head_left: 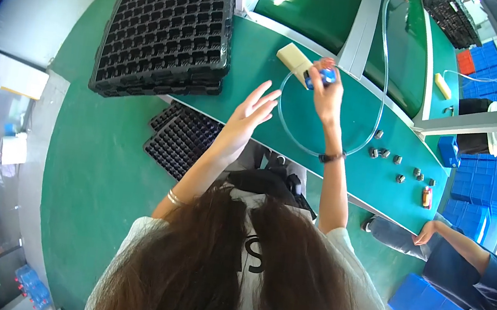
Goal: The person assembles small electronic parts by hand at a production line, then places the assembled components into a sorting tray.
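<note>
The green worktop (pixel 256 52) is taken up at the upper left by a stack of black trays (pixel 168 25). A clear tube (pixel 384 97) is looped across its middle; right of centre, small dark parts (pixel 400 179) are scattered near a red-and-yellow cylinder (pixel 427 198).

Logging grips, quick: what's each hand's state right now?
Left hand: open, holding nothing visible.
Right hand: closed around a shiny, rounded blue object; kind unclear.
</note>
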